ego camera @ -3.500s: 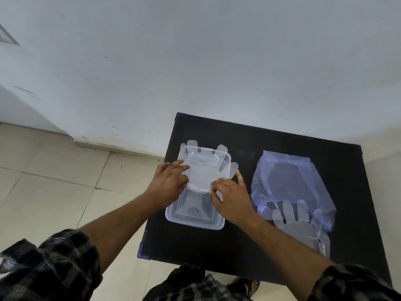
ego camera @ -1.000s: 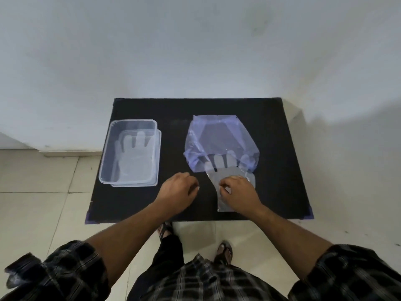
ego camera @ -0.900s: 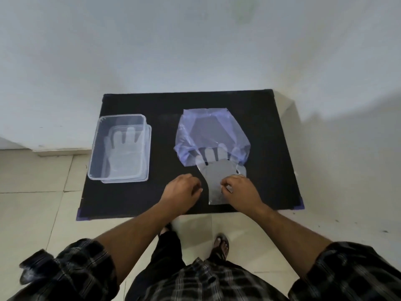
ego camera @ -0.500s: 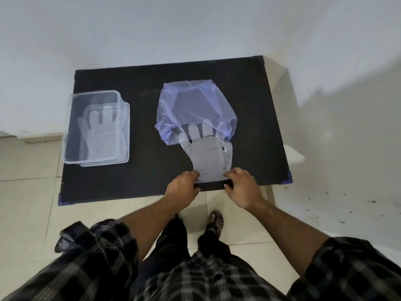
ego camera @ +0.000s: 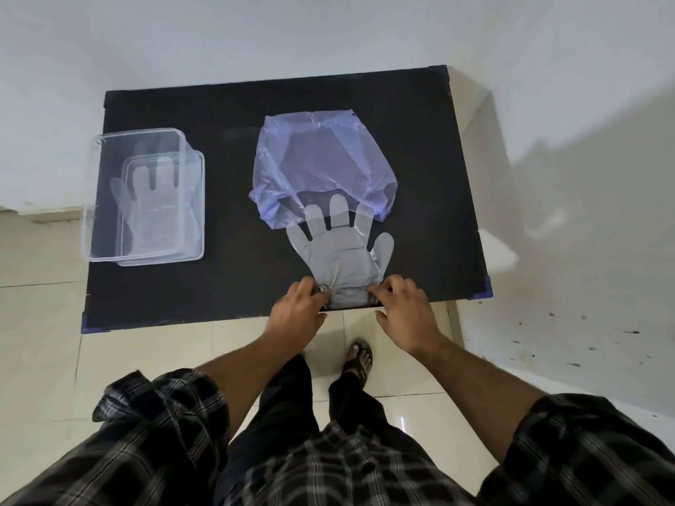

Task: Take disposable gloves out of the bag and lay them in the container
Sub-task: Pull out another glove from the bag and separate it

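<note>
Both hands, left hand [ego camera: 297, 308] and right hand [ego camera: 403, 310], pinch the glove [ego camera: 339, 250] cuff at the bench [ego camera: 226, 286] 6 o'clock edge (glove tips just under the bag [ego camera: 321, 169] mouth), container [ego camera: 146, 195] at 9 o'clock; risk: thin film sticks and drags the bag.

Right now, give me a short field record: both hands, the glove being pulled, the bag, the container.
left hand: pinching the cuff's left corner
right hand: pinching the cuff's right corner
glove: flat on the table, fingertips under the bag's mouth
bag: purple, lying flat at the table's middle
container: clear, at the left edge, one glove inside
</note>
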